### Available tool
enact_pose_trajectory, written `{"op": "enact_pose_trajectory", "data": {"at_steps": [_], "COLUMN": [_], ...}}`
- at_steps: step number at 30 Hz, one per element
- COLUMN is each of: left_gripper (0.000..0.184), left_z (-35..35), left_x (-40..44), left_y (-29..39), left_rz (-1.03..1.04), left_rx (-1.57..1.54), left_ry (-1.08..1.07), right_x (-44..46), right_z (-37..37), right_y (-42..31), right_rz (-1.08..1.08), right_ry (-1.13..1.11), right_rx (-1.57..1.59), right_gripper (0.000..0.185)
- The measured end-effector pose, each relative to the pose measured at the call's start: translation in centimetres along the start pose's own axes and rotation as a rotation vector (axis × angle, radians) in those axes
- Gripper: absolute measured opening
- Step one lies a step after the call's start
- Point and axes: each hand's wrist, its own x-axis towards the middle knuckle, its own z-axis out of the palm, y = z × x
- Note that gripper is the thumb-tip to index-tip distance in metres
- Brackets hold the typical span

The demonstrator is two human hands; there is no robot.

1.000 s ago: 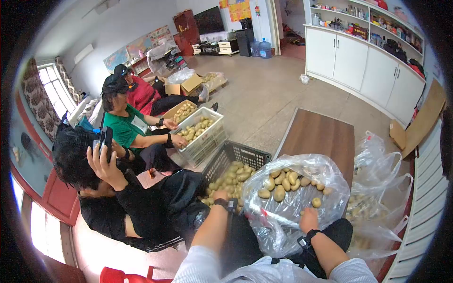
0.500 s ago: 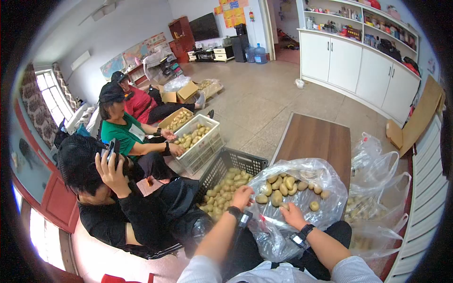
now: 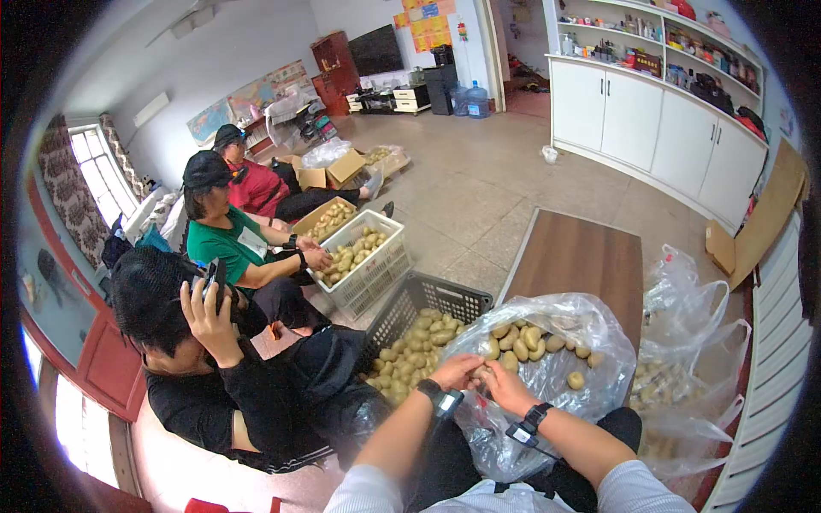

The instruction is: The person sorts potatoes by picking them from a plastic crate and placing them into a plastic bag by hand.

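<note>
Left hand point(image 3: 457, 373), right hand point(image 3: 508, 389) meet, lower centre of frame, at bag point(image 3: 492, 445), near crate point(image 3: 453, 295); potatoes point(image 3: 528, 345) in both. Can't tell what grip holds.

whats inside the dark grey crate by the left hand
Potatoes lie heaped inside the dark grey crate, hiding its bottom. The left hand and clear plastic bag cover part of one side, so what lies there cannot be seen.
</note>
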Motion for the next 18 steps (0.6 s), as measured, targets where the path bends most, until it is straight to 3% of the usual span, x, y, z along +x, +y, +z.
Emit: {"op": "enact_pose_trajectory", "data": {"at_steps": [2,4,5,6,7,9,10,13,15,18], "left_gripper": [0.025,0.025,0.025,0.03,0.035,0.045,0.044,0.034,0.022,0.017], "left_z": [-0.6,-2.2,-3.3,-4.3,-4.8,-5.9,-6.4,-8.6,-10.6,-11.1], "left_x": [0.1,0.5,0.8,1.0,0.8,0.4,0.0,0.7,2.0,1.9], "left_y": [0.0,-0.1,-0.5,-1.3,-1.3,-1.2,-1.1,-2.5,-3.3,-3.7], "left_rz": [0.005,0.053,0.056,0.381,0.453,0.578,0.505,0.649,0.421,0.459], "left_rx": [-0.014,-0.147,-0.145,0.388,0.504,0.742,0.806,0.882,-0.433,-0.408], "left_ry": [0.064,0.134,0.135,0.31,0.369,0.524,0.632,0.779,0.711,0.864], "right_x": [-0.6,-0.8,-1.0,-1.5,-1.8,-2.5,-3.0,-3.9,-4.3,-4.9], "right_z": [-0.4,-0.9,-1.8,-2.6,-3.3,-3.9,-4.1,-4.5,-4.9,-5.1], "right_y": [1.8,5.0,5.3,5.7,6.0,7.8,8.8,11.9,12.9,14.7], "right_rz": [-0.027,-0.071,-0.074,0.041,0.156,0.129,0.102,0.152,0.195,0.224], "right_ry": [0.036,0.131,0.131,0.148,0.164,0.254,0.345,0.314,0.243,0.197], "right_rx": [-0.014,-0.339,-0.339,-0.47,-0.6,-0.708,-0.816,-0.772,-0.772,-0.793], "right_gripper": [0.036,0.041,0.041,0.045,0.048,0.049,0.049,0.05,0.049,0.046]}}
